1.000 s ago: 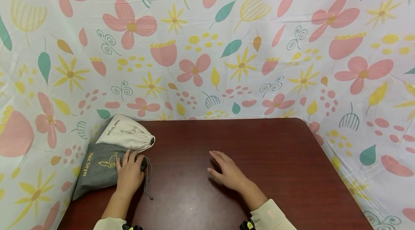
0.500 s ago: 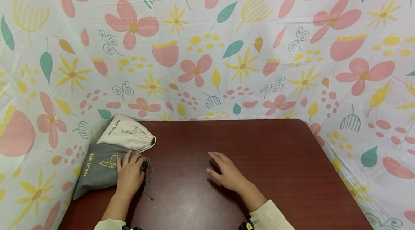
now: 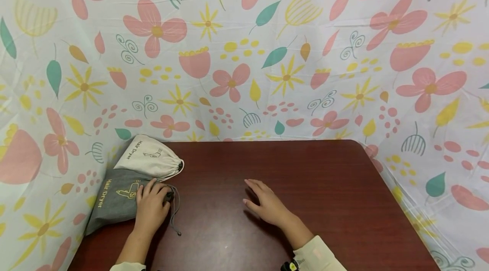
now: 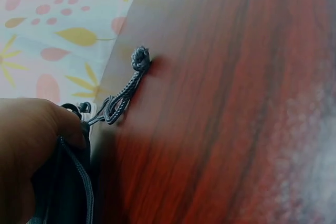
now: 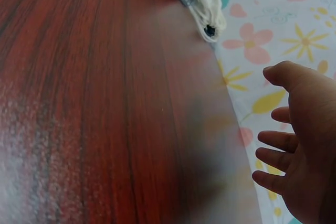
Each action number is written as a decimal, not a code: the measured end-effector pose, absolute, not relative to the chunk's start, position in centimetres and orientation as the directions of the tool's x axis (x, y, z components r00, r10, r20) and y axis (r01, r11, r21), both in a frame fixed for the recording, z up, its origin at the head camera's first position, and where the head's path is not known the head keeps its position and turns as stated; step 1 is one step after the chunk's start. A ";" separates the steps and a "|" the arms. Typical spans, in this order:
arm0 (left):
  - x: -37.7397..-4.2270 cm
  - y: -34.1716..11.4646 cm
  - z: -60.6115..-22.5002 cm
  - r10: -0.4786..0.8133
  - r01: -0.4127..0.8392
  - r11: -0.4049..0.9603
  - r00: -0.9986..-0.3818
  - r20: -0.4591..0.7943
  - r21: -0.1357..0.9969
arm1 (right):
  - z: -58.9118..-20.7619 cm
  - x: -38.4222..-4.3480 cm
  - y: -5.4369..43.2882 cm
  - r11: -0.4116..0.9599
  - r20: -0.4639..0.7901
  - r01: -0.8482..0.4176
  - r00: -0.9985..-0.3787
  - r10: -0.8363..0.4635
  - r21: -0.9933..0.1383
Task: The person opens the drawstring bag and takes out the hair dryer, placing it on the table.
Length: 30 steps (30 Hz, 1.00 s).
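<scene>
A grey drawstring bag (image 3: 114,196), lettered "Hair Dryer" in yellow with a dryer drawing, lies on the left of the table. My left hand (image 3: 152,205) grips it near its gathered neck, fingers bent over the cloth and thumb toward the dark cord end. In the left wrist view the thumb (image 4: 58,121) presses on the dark bag, with the knotted grey cord (image 4: 123,98) trailing onto the wood. My right hand (image 3: 267,203) hovers over the middle of the table, holding nothing; its fingers (image 5: 275,141) are spread and relaxed in the right wrist view.
Behind the grey bag, partly covered by it, lies a cream drawstring bag (image 3: 150,158) also lettered "Hair Dryer". The dark red wooden table (image 3: 305,169) is bordered by a flower-printed cloth (image 3: 244,110) at the back and both sides.
My left wrist has shifted slightly left, and the fingers on the grey bag bend a little more. The right hand and both bags stay nearly where they were.
</scene>
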State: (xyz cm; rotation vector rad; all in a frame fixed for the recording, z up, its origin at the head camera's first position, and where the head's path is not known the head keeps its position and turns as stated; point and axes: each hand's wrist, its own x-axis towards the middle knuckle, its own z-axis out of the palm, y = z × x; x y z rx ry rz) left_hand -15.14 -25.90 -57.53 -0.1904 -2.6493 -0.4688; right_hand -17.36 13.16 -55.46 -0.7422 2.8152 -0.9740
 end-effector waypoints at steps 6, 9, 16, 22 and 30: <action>-14.5 -25.5 -56.8 0.049 0.214 0.924 -0.888 0.457 0.316 | -55.6 -17.3 12.9 0.676 0.084 -0.419 -0.879 -0.469 -0.607; -14.1 -25.1 -56.3 0.043 0.218 0.919 -0.884 0.465 0.329 | -55.8 -17.3 12.9 0.672 0.072 -0.411 -0.879 -0.472 -0.616; -13.7 -24.3 -55.5 0.034 0.239 0.906 -0.865 0.501 0.350 | -55.8 -17.3 12.8 0.669 0.062 -0.401 -0.881 -0.470 -0.626; -13.4 -23.7 -54.8 0.012 0.239 0.901 -0.847 0.532 0.361 | -55.8 -17.3 12.7 0.663 0.065 -0.403 -0.879 -0.473 -0.631; -13.1 -22.9 -54.1 -0.018 0.254 0.892 -0.805 0.593 0.373 | -55.8 -17.1 12.5 0.657 0.061 -0.399 -0.878 -0.474 -0.640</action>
